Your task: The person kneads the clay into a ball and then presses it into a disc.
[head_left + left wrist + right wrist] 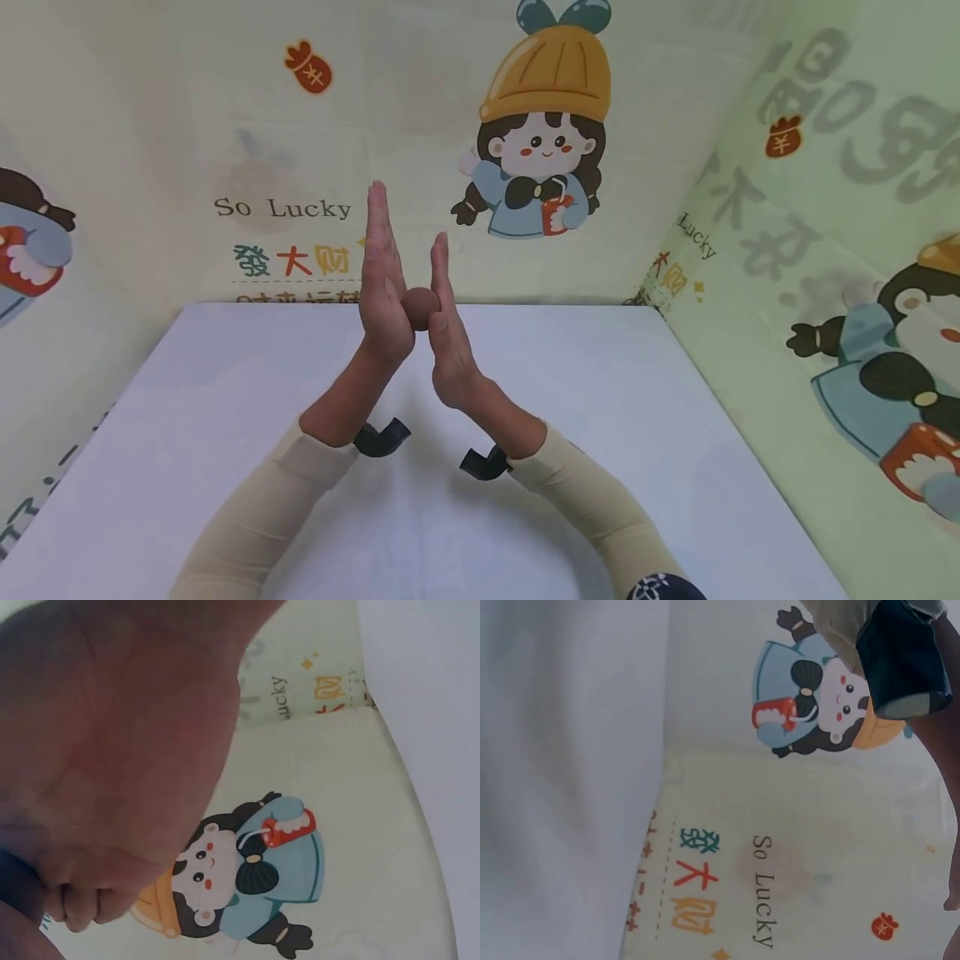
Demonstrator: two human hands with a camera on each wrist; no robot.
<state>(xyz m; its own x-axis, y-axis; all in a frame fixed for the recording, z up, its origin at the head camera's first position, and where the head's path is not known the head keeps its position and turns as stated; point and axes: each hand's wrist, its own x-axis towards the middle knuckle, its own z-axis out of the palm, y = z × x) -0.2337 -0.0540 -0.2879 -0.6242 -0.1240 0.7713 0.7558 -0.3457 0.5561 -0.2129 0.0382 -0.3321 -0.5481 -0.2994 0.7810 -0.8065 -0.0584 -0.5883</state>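
Between the two upright palms sits a small, round, reddish-brown ball [421, 309], like a lump of clay, raised over the table. My left hand [386, 304] presses it from the left with fingers straight and pointing up. From the right, the palm side of my right hand [452, 350] faces it, fingers also extended. Part of the left hand [112, 750] fills the left of its wrist view, where the ball does not show. The right wrist view has only hand edges at its right side.
A white table [600, 392] lies beneath the forearms. Pale wall coverings with cartoon figures [543, 142] and lettering [282, 207] stand behind and at both sides. Black curved wrist pieces [382, 438] stick out from the beige sleeves [277, 492].
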